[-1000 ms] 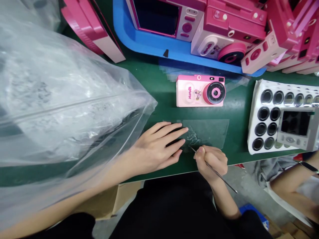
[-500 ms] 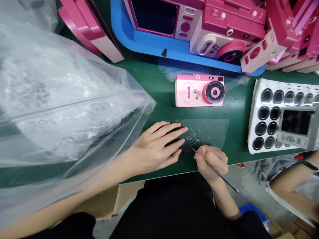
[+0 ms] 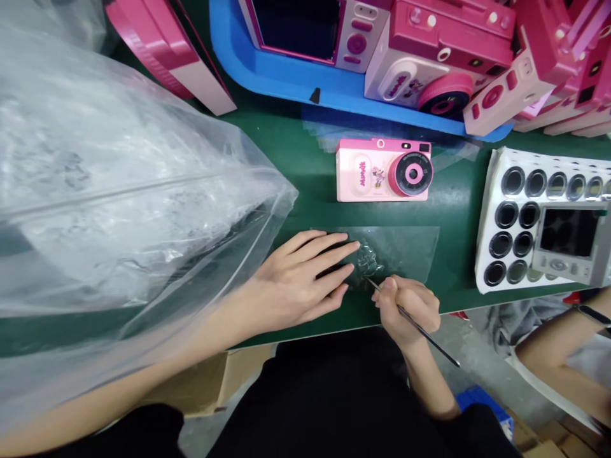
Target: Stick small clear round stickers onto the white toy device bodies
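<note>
On the green table lies a clear plastic sheet (image 3: 410,248) with a small embossed, see-through figure (image 3: 368,259) on it. My left hand (image 3: 305,277) rests flat over the sheet's left part, its fingers spread. A thin, dark, pointed metal tool (image 3: 432,340) is pinched in my right hand (image 3: 408,308), its tip at the lower edge of the figure. Whether the tip touches the sheet I cannot tell. Just beyond the sheet lies a pink toy camera (image 3: 363,170) with a round lens and a printed cartoon mouse.
A blue tray (image 3: 286,79) packed with pink cameras runs along the far side. A large clear bag (image 3: 119,172) covers the left, near another pink camera (image 3: 172,54). To the right, a grey screen part (image 3: 563,261) lies on a sheet of round black lenses (image 3: 513,181), beside another person's arm (image 3: 558,350).
My right hand and the pointed tool have shifted slightly to the right. My left hand keeps its place on the sheet.
</note>
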### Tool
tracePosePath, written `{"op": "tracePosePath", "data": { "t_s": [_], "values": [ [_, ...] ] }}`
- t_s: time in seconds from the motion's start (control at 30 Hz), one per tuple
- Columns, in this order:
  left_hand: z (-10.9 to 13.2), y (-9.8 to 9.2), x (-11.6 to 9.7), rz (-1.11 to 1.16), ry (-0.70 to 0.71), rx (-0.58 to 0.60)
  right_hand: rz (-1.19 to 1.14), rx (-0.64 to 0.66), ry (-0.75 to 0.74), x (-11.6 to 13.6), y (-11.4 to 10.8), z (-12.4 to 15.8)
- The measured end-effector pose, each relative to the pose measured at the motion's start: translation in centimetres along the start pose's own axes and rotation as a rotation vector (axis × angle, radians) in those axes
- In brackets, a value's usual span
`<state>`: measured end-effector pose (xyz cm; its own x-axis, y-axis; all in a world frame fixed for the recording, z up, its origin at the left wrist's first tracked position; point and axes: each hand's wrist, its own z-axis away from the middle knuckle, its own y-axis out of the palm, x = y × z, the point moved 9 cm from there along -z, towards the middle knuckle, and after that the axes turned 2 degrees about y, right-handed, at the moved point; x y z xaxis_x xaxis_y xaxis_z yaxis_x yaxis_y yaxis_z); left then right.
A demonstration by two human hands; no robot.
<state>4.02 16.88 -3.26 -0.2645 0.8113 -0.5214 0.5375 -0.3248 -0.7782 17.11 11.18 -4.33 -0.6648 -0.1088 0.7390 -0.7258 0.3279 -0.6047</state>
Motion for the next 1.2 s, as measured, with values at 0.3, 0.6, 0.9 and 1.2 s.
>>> {"op": "tracePosePath", "data": {
  "t_s": [0.3,0.6,0.9,1.2],
  "values": [
    [0.2,0.2,0.2,0.007,-0.022,0.015,0.015,0.015,0.008,-0.1,0.1,0.0],
    [0.1,0.2,0.1,-0.016,-0.01,0.006,-0.002,0.005,-0.002,0.2,0.2,-0.2],
    [-0.2,0.0,-0.2,-0.034,0.019,0.014,-0.075,-0.213,0.006,-0.7,-1.8,1.3],
    [-0.5,-1.5,-0.2,-0.128,-0.007,-0.099,0.289,-0.243,0.022,-4.3,-6.2,-3.3]
  ]
}}
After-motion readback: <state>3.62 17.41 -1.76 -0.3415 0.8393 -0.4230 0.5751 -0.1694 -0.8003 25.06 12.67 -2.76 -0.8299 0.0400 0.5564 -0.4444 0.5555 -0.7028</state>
